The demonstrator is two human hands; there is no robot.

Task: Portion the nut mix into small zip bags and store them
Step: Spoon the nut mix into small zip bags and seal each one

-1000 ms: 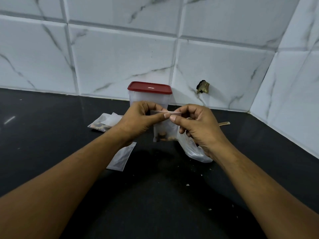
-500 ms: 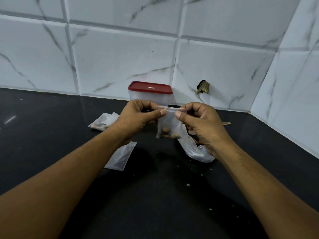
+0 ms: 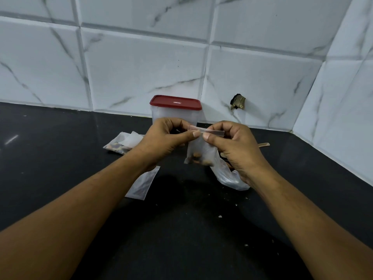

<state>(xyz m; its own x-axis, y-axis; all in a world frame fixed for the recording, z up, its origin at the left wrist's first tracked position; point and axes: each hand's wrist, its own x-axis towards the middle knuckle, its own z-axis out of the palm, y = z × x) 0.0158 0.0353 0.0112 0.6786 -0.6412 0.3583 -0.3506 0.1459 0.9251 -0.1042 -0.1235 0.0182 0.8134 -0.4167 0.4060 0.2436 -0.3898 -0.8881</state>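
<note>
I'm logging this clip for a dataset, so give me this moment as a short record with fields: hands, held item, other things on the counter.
left hand: pinches the top strip of the small zip bag
right hand: pinches the same strip, beside the left thumb
small zip bag: held above the counter, a few nuts at its bottom
container: behind the hands, red lid on
filled bag: lies left on the counter
flat bag: lies by the left wrist
crumpled plastic bag: under the right hand

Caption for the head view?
Left hand and right hand pinch the top strip of a small zip bag of nuts before a red-lidded container.
</note>
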